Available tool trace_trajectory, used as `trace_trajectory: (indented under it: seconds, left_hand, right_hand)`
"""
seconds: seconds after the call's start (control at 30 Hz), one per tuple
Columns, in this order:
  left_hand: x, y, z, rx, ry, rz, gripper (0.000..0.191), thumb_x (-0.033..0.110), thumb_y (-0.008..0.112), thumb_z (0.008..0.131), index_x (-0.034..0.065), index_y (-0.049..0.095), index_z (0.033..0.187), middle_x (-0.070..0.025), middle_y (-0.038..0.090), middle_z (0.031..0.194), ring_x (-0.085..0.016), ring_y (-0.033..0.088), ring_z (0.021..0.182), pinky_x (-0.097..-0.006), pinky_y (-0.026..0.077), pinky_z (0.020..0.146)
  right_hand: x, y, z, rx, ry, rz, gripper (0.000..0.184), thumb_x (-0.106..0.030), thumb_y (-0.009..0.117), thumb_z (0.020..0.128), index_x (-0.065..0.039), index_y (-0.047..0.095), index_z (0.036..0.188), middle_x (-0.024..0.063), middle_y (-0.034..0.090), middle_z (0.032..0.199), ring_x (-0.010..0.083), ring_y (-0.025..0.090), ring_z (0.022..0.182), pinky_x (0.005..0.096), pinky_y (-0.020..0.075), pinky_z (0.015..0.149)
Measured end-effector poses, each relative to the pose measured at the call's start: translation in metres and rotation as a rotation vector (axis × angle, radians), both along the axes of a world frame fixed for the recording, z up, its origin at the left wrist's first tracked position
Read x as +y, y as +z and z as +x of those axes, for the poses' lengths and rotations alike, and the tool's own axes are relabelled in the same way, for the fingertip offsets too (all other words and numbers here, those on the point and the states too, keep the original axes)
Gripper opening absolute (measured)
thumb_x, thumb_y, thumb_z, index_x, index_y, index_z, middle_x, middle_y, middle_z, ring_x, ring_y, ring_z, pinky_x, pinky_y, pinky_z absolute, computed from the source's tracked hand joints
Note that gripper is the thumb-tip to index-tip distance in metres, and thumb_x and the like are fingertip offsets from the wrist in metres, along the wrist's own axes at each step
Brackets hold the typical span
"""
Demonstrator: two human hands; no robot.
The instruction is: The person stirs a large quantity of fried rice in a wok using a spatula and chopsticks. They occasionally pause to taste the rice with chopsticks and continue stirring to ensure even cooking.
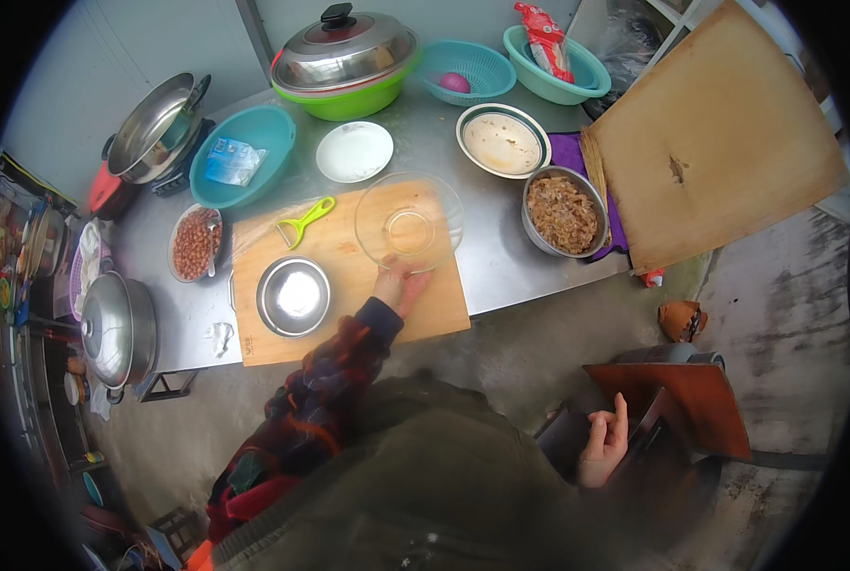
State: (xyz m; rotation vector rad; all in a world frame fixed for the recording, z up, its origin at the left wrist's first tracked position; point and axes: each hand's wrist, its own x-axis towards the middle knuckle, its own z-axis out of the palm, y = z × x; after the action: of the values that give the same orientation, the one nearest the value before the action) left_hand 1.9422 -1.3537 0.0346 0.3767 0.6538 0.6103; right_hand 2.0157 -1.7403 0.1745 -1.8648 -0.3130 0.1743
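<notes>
My left hand (399,284) reaches over the front of the wooden cutting board (357,300) and grips the near rim of a clear glass bowl (409,193). The bowl has nothing in it that I can make out. To its left on the board lie a green vegetable peeler (305,223) and a shiny metal bowl (294,297). Away from the table, low on the right, my right hand (603,444) holds nothing, its index finger raised and the others partly curled.
Beans with a spoon fill a bowl (194,244) left of the board. A metal bowl of brownish shredded food (565,214) stands near the right edge, beside a large upright board (718,143). Behind are a white plate (355,152), a teal basin (243,157) and a lidded pan (346,57).
</notes>
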Motion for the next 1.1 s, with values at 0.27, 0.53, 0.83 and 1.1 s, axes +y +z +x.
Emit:
trace_trajectory:
  seconds: [0.27,0.53,0.83,1.1]
  left_hand:
    - [-0.001,0.003,0.018,-0.019,0.033,-0.006,0.028,0.000,0.052,0.084,0.0091,0.041,0.109,-0.0124,0.054,0.112,-0.026,0.057,0.102,-0.0355,0.049,0.088]
    - [0.005,-0.010,0.011,0.006,-0.035,0.023,0.043,-0.002,0.049,0.084,0.0142,0.035,0.122,-0.0144,0.053,0.114,-0.028,0.057,0.104,-0.0384,0.050,0.087]
    - [-0.015,0.022,0.019,0.195,-0.291,0.177,0.054,-0.001,0.043,0.085,0.0121,0.021,0.133,-0.0269,0.051,0.122,-0.037,0.057,0.109,-0.0417,0.052,0.088]
    - [-0.063,-0.001,0.047,0.027,-0.445,-0.086,0.032,-0.003,0.046,0.079,0.0097,0.040,0.107,-0.0305,0.048,0.121,-0.043,0.054,0.110,-0.0427,0.052,0.089]
  right_hand:
    - [0.019,-0.003,0.016,-0.109,0.152,-0.135,0.047,-0.008,0.052,0.092,0.002,0.041,0.136,0.0026,0.055,0.083,0.0093,0.048,0.077,0.0219,0.0407,0.074]
    - [0.019,-0.008,0.023,-0.009,0.183,0.032,0.046,-0.005,0.052,0.092,0.002,0.042,0.136,0.0010,0.055,0.084,0.0071,0.049,0.077,0.0199,0.0410,0.072]
    - [-0.029,-0.008,0.022,0.028,0.002,0.007,0.047,-0.004,0.052,0.092,0.001,0.041,0.137,0.0015,0.056,0.088,0.0079,0.051,0.080,0.0212,0.0423,0.076]
    - [-0.066,-0.015,0.019,0.034,-0.142,0.033,0.046,-0.005,0.054,0.090,0.001,0.044,0.134,0.0005,0.055,0.085,0.0064,0.050,0.078,0.0195,0.0412,0.071]
